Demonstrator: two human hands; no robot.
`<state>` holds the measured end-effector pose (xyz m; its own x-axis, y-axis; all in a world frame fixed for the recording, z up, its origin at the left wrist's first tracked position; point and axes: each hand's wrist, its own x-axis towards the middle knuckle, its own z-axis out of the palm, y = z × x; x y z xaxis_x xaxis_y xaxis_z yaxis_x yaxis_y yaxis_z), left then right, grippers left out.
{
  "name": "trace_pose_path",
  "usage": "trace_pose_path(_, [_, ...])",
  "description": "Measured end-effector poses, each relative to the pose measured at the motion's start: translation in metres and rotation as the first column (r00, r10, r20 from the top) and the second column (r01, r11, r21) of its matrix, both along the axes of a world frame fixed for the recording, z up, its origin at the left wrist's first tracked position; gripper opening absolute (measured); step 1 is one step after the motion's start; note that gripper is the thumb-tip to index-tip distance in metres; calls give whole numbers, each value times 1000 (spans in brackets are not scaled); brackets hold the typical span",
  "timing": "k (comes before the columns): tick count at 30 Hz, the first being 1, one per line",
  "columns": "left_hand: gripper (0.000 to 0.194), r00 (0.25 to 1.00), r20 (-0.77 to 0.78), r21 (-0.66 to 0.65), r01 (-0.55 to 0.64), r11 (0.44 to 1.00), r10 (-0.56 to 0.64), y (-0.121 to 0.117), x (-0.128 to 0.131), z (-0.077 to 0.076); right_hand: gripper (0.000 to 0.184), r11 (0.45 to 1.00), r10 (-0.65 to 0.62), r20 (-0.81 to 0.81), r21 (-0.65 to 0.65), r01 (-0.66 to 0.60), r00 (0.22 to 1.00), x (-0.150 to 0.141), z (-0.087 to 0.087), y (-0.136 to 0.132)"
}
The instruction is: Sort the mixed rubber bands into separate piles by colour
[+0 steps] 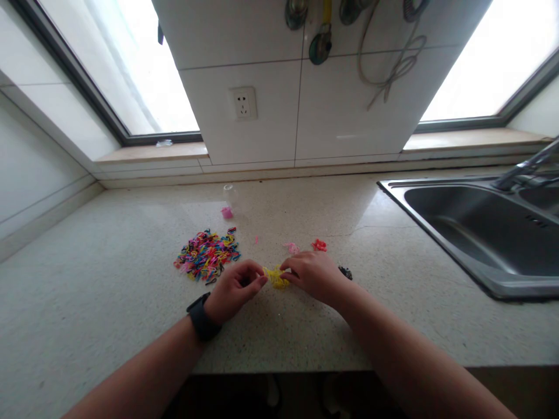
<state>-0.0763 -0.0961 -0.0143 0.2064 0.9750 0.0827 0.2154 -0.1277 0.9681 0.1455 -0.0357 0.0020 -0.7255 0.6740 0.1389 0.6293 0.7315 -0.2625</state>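
A small bunch of yellow rubber bands (276, 277) lies on the counter between my two hands. My left hand (236, 289), with a dark watch at the wrist, pinches the bunch's left edge between thumb and forefinger. From the other side, my right hand (313, 274) has its thumb and fingers closed on the yellow bands. Left of my left hand spreads a heap of mixed-colour rubber bands (207, 254). Beyond my right hand are a pink bunch (292, 248) and a red bunch (319, 245). A black bunch (346, 272) is partly hidden behind the right wrist.
A clear container (229, 193) stands at the back with a pink piece (227, 213) in front of it. One pink bit (257, 239) lies alone on the counter (131, 302). A steel sink (463, 233) with a tap (524, 166) is at right. The tiled wall carries a socket (243, 103).
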Motion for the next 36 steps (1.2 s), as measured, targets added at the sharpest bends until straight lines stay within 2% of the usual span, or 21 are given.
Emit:
trace_pose_path(10, [27, 1000, 30, -31, 6, 999, -5, 1, -1, -1, 24, 996, -63, -94, -63, 57, 994, 5, 5, 2])
trace_pose_path(21, [32, 977, 205, -77, 70, 995, -53, 1, 0, 2, 28, 995, -104, -110, -10, 103, 989, 8, 5, 4])
trace_pose_path(25, [31, 978, 200, -75, 70, 995, -53, 1, -1, 4, 27, 994, -110, -122, -15, 109, 986, 8, 6, 4])
trace_pose_path(36, [16, 983, 174, -22, 67, 997, -63, 0, -2, 3, 28, 993, -121, -153, -11, 120, 981, 8, 7, 6])
